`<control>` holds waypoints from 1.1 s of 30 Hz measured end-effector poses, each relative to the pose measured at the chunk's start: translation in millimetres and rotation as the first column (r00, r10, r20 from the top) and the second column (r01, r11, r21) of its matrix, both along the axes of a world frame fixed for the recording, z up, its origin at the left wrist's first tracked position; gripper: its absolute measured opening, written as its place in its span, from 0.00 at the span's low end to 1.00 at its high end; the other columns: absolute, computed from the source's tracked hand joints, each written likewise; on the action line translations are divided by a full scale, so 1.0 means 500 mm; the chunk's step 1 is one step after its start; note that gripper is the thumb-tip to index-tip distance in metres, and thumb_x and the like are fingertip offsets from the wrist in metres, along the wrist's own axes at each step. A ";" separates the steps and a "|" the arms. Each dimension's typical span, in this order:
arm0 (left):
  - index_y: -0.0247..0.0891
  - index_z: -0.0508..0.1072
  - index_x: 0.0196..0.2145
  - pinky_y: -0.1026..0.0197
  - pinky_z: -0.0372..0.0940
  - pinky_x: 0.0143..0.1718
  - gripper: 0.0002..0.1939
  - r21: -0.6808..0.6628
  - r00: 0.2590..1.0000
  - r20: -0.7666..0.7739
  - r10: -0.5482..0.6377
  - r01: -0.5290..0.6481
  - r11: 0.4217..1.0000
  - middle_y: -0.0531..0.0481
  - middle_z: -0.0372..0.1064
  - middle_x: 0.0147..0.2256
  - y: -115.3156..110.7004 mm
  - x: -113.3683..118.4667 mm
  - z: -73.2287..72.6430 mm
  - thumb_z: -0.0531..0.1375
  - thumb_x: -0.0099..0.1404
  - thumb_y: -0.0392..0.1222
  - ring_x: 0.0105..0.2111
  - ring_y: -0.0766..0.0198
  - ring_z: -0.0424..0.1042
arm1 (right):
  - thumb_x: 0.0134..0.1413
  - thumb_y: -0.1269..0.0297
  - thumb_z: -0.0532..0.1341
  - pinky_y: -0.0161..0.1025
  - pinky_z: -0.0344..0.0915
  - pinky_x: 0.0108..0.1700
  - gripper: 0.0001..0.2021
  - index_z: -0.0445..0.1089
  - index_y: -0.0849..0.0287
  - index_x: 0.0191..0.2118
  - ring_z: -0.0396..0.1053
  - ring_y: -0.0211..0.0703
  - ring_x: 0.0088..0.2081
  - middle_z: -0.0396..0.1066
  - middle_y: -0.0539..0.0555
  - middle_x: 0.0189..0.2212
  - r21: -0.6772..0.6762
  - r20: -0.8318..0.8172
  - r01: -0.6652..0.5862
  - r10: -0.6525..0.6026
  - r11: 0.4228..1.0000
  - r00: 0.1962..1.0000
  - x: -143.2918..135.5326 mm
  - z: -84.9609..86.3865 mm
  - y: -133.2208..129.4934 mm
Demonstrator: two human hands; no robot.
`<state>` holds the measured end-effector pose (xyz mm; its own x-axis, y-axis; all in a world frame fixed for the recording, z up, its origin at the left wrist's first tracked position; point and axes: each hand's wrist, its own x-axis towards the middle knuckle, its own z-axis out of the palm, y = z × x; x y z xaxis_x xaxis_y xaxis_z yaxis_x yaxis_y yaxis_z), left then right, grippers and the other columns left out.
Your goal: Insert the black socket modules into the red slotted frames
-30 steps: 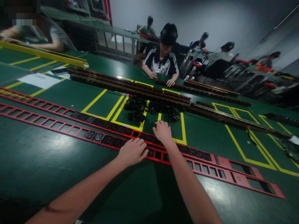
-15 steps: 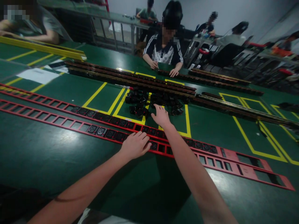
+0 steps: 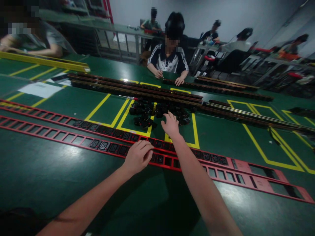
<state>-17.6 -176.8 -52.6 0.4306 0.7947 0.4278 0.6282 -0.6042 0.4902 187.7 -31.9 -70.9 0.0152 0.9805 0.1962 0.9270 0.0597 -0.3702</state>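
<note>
My left hand is at the near red frame, its fingers curled together over the slots; whatever is between them is hidden. My right hand reaches past the far red frame to a pile of small black parts, thumb and fingers apart, nothing visible held. A second cluster of black parts lies to its left. Black sockets fill part of the near frame, with bare slots on both sides. More sockets sit in the far frame.
Long dark rails cross the green table behind the parts. A person works opposite, both hands at another rail. White paper and a yellow rail lie at left; another person sits there.
My left hand has shifted slightly left, its fingers drawn in more tightly. My right hand stays over the black parts, thumb still apart. The camera view has tilted a little.
</note>
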 end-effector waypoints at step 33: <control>0.36 0.57 0.66 0.46 0.46 0.67 0.34 -0.194 0.966 -0.204 0.159 -0.198 0.961 0.38 0.43 0.69 0.474 0.033 -0.016 0.51 0.68 0.56 0.68 0.44 0.45 | 0.64 0.57 0.52 0.44 0.53 0.64 0.28 0.57 0.66 0.65 0.55 0.51 0.65 0.54 0.66 0.65 -0.104 0.014 -0.013 0.015 0.994 1.000 0.161 0.016 0.136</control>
<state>-1.2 60.0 -60.7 0.3288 0.9292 0.1688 0.8077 -0.3693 0.4596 268.4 36.3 -62.7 -0.0009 0.9957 0.0931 0.9319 0.0346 -0.3610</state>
